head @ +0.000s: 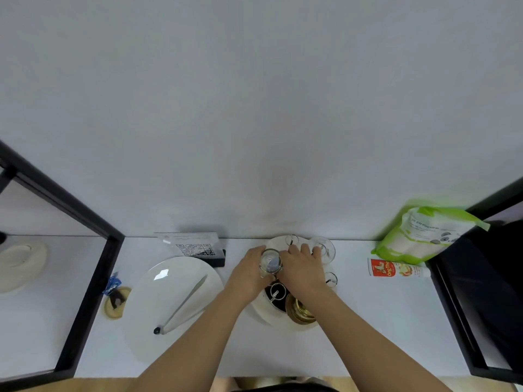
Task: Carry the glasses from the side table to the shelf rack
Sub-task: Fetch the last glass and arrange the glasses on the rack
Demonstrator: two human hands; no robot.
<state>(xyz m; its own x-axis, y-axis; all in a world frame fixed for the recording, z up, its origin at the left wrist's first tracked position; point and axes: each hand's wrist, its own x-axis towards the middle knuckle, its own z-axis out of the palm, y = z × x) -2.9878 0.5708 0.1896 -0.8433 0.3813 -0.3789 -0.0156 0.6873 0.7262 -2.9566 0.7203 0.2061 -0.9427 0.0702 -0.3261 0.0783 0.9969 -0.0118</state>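
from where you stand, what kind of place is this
Probably a café or small restaurant service counter. A QR code sign stands by the wall, a large white plate holds tongs, and both hands work at a round glass rack with clear glasses.

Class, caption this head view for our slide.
Left hand grips a glass over the cup stand; right hand reaches beside it.

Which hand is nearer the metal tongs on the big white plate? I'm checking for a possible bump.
Left. The left hand is just right of the tongs; the right hand lies farther right, beyond it.
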